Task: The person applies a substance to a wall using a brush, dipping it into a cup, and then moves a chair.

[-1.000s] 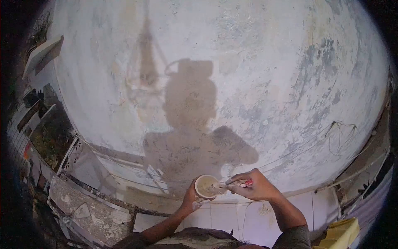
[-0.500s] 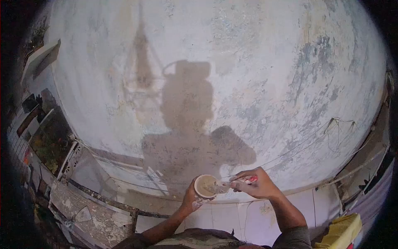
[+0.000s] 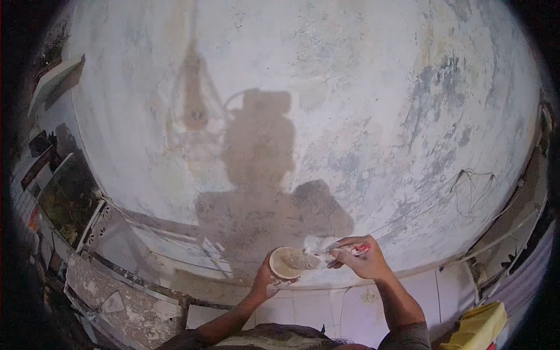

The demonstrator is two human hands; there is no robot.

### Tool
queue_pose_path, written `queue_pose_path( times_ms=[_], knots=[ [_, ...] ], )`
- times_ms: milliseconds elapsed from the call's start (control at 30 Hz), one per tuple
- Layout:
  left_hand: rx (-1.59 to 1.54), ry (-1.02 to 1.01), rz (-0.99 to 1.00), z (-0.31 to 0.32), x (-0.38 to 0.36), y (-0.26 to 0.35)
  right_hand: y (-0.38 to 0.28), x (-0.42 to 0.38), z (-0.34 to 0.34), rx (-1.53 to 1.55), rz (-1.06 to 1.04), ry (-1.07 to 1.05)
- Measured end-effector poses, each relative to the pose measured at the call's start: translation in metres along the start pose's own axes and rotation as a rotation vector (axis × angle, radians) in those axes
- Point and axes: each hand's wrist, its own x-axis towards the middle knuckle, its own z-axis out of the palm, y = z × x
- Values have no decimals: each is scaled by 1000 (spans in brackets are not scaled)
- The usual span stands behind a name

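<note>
My left hand (image 3: 269, 279) is wrapped around a small round tub (image 3: 275, 269) and holds it tilted before the wall. Inside the tub lies a beige, paint-like paste. Pale smears mark the fingers of this hand. My right hand (image 3: 363, 261) grips the red-and-white handle of a paintbrush (image 3: 361, 249). Its broad, paste-coated end reaches left over the tub's right rim, partly inside the opening. Paste hides the exact shape of that end.
Ahead stands a white wall (image 3: 373, 116) with grey, flaking patches and my shadow on it. Thin wires (image 3: 466, 175) hang at the right. A yellow cloth (image 3: 479, 324) is at lower right, a worn board (image 3: 122, 297) at lower left.
The tub has shifted slightly left and tilted more to the right. My right hand has moved a little to the right and up, and the brush end still overlaps the rim.
</note>
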Motion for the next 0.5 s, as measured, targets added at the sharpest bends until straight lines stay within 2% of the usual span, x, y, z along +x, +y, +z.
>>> queue_pose_path(
  times_ms=[100, 167, 300, 367, 467, 500],
  knots=[
    [-41, -27, 13, 2, -2, 6, 2, 0, -1, -6, -28, 20],
    [-61, -6, 15, 6, -3, 11, 8, 1, -2, 99, -32, 84],
    [-122, -14, -7, 1, -2, 10, 5, 5, -5, 179, -7, 74],
    [41, 22, 36, -1, 0, 7, 16, 10, -4, 292, 6, 85],
    [-40, 4, 29, 17, -9, 48, 31, 16, -2, 372, 64, 161],
    [-41, 6, 33, 15, -8, 44, 36, 18, -2, 369, 62, 157]
  ],
)
